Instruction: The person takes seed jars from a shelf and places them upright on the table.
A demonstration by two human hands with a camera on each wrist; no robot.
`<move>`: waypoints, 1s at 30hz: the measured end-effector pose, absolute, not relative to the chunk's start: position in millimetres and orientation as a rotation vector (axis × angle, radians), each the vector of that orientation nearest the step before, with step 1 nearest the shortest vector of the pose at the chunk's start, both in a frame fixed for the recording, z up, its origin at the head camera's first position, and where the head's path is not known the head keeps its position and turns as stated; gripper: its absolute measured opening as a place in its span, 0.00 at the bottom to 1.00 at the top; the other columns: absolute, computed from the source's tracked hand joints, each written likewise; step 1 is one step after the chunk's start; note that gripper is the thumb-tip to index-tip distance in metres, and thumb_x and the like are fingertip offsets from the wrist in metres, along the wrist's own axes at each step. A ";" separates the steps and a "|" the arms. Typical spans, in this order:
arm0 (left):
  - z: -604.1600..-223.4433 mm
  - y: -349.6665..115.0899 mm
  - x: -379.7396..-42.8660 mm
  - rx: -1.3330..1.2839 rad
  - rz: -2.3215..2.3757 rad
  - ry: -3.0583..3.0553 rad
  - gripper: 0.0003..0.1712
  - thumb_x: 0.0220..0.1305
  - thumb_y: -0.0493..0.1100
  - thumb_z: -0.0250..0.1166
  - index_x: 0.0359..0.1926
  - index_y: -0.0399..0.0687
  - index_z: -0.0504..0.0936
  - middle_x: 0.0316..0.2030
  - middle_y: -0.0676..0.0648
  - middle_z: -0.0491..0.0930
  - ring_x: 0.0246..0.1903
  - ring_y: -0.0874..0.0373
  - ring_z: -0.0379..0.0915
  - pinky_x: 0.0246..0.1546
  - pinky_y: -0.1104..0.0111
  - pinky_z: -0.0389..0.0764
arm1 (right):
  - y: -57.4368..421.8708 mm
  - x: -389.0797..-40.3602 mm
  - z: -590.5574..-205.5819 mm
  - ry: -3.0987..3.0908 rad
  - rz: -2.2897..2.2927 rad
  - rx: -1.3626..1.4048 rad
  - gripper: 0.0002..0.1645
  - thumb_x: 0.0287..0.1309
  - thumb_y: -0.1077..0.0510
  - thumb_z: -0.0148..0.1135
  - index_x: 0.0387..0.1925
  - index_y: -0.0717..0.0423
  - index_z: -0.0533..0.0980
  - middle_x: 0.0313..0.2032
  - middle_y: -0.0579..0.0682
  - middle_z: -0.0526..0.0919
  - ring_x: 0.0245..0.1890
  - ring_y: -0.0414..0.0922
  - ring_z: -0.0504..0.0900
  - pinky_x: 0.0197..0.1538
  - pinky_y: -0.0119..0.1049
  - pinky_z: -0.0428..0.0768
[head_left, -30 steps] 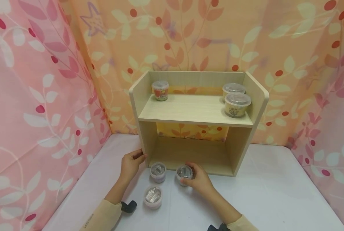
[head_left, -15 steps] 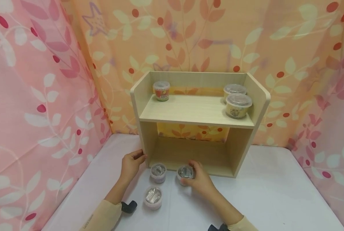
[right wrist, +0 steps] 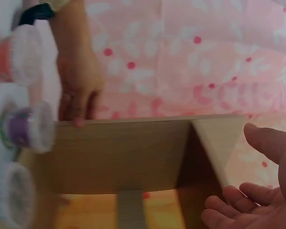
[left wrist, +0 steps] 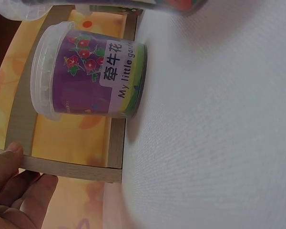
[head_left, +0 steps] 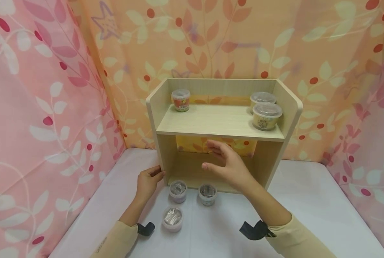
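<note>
My left hand [head_left: 148, 181] pinches the front edge of the left side panel of a pale wooden shelf [head_left: 220, 122], low down; the left wrist view shows thumb and fingers on either side of the board [left wrist: 71, 168]. My right hand [head_left: 232, 166] hangs in the air before the lower compartment, thumb and fingers spread, holding nothing. Below it on the table stands a lidded plastic cup [head_left: 208, 196], turquoise in the right wrist view. A purple-labelled cup [left wrist: 95, 78], printed "My little garden", stands by the shelf's left front, and a pinkish cup [head_left: 172, 220] nearer me.
On the upper shelf, a red-labelled cup [head_left: 180, 101] stands at the left. Two yellow lidded tubs are at the right, the front tub [head_left: 267, 116] partly hiding the back tub [head_left: 262, 97]. A white cloth [head_left: 307, 215] covers the table, with patterned curtains [head_left: 114, 71] around it.
My right hand has let go of the turquoise cup and moved up in front of the shelf, fingers spreading. The cup stays on the table. My left hand keeps its hold on the panel.
</note>
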State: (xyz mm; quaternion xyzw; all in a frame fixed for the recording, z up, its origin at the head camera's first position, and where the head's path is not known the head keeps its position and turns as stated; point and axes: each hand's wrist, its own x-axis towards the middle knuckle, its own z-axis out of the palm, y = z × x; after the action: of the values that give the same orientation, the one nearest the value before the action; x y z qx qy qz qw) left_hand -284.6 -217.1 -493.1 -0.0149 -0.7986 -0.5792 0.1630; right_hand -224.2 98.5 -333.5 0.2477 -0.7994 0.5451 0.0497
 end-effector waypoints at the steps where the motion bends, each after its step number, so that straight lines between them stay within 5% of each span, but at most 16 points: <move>1: -493.0 -217.1 -284.6 -0.047 -1.662 -2.272 0.18 0.62 0.37 0.75 0.52 0.35 0.87 0.44 0.38 0.89 0.44 0.53 0.86 0.39 0.76 0.84 | 97.6 -225.3 -322.2 -2.424 1.676 0.765 0.45 0.57 0.55 0.77 0.72 0.56 0.67 0.69 0.52 0.73 0.71 0.49 0.71 0.73 0.45 0.69; 14: -494.3 -217.0 -285.4 -0.055 -1.655 -2.256 0.18 0.61 0.36 0.75 0.52 0.35 0.87 0.43 0.38 0.89 0.41 0.58 0.86 0.38 0.75 0.85 | 70.6 -278.7 -233.5 -2.398 1.701 0.729 0.43 0.61 0.52 0.74 0.73 0.56 0.66 0.68 0.51 0.74 0.69 0.48 0.72 0.74 0.43 0.68; 30: -495.1 -216.9 -285.8 -0.039 -1.660 -2.263 0.18 0.62 0.35 0.74 0.52 0.36 0.87 0.44 0.38 0.89 0.44 0.51 0.87 0.39 0.74 0.85 | 37.5 -366.6 -211.4 -2.483 1.780 0.440 0.49 0.61 0.51 0.74 0.77 0.56 0.60 0.75 0.51 0.65 0.74 0.49 0.64 0.73 0.45 0.68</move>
State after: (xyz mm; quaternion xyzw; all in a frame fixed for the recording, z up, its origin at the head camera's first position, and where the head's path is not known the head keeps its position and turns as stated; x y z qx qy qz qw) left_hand -285.8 -216.9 -495.1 -0.0137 -0.7950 -0.5831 0.1667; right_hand -366.6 37.5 -211.4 0.1425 -0.8040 0.5766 0.0276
